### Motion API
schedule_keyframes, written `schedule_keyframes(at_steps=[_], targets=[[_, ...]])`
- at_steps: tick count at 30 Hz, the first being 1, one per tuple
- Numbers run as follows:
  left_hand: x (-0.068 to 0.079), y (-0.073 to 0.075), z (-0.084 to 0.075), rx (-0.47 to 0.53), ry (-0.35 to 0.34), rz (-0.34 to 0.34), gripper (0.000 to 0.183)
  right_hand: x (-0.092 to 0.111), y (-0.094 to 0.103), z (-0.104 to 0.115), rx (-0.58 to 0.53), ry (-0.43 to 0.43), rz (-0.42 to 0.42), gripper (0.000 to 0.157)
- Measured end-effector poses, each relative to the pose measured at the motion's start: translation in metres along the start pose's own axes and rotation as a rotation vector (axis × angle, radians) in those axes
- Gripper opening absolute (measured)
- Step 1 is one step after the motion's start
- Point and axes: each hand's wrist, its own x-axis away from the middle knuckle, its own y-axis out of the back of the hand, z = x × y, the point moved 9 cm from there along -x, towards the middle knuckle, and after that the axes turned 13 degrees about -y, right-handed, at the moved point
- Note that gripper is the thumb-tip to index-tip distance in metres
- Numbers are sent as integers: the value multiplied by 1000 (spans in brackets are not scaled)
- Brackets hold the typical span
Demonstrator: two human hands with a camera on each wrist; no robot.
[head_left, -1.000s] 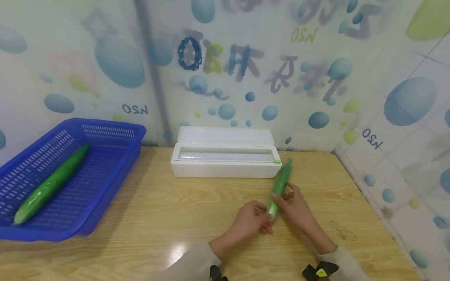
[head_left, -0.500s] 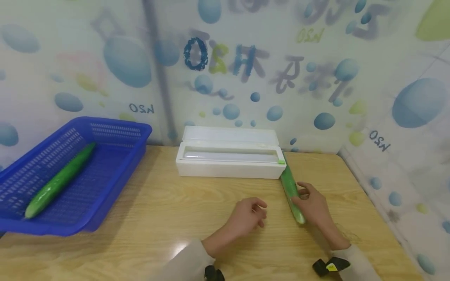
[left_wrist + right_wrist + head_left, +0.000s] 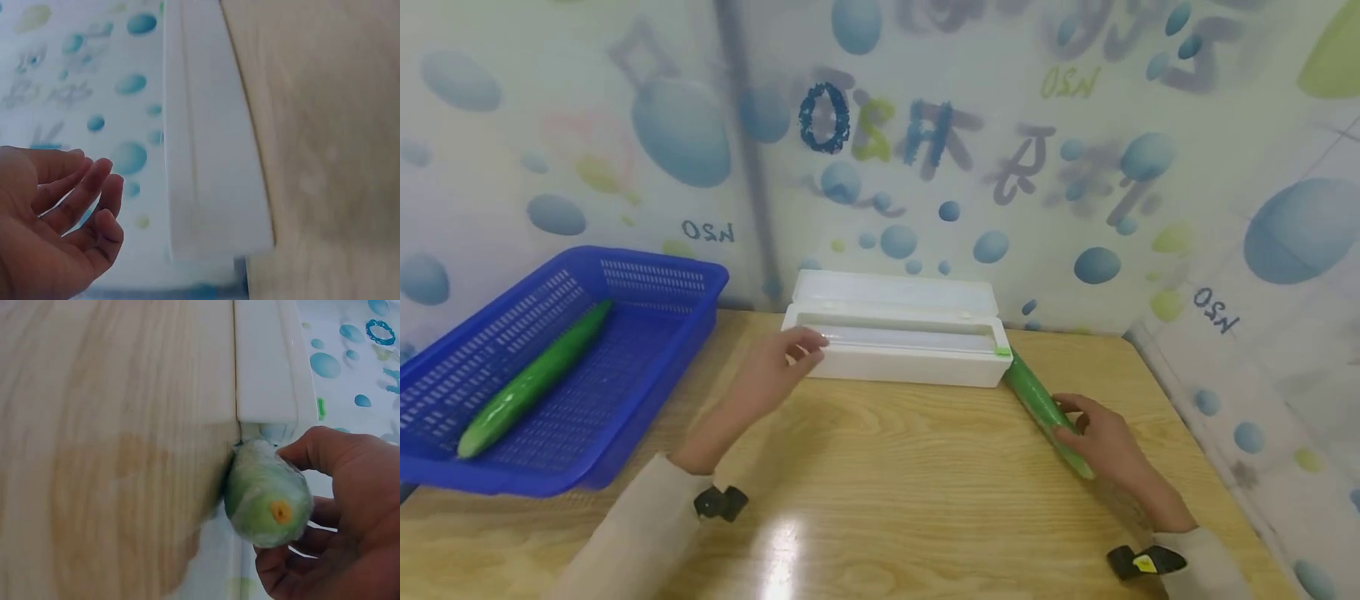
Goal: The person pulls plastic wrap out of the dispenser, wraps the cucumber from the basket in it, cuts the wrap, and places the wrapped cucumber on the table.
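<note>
A film-wrapped cucumber (image 3: 1036,398) slants beside the right end of a white cling film dispenser (image 3: 887,367). My right hand (image 3: 1108,446) holds it near its close end, thumb on one side and fingers on the other. The film over its end (image 3: 265,494) shows in the right wrist view. At the dispenser's left end is my left hand (image 3: 767,375), fingers loosely bent and holding nothing; in the left wrist view this hand (image 3: 59,231) is apart from the dispenser's side. The dispenser's lid (image 3: 895,292) stands raised, with a roll of film (image 3: 910,337) lying inside.
A blue plastic basket (image 3: 647,400) stands on the left of the wooden table (image 3: 880,483), with a second cucumber (image 3: 538,379) lying in it. Behind the dispenser rises a patterned wall (image 3: 910,192); another wall borders the table's right side.
My left hand has left the cucumber and moved left to the dispenser's left end. My right hand has carried the cucumber rightward, and its near end has swung right.
</note>
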Motion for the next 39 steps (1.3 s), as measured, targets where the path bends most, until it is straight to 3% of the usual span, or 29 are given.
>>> schedule_keyframes(at_steps=[4,8,12,19,26,32,39], targets=[[-7,23,19,-115,29,41,17,-3,0,2,24,2,58,49],[-14,28,31,-144,42,87,18,-5,2,8,51,-8,140,51],[-26,18,36,-132,8,129,19,-7,9,18,97,13,158,50],[-50,-8,46,-170,-32,231,22,-18,27,57,100,121,18,39],[-59,-21,47,-272,-91,307,22,-40,20,95,84,208,-18,31],[-62,-22,44,-307,-131,269,9,-54,11,113,109,255,-26,30],[-59,-13,52,-246,-27,111,9,-67,5,125,129,283,-28,31]])
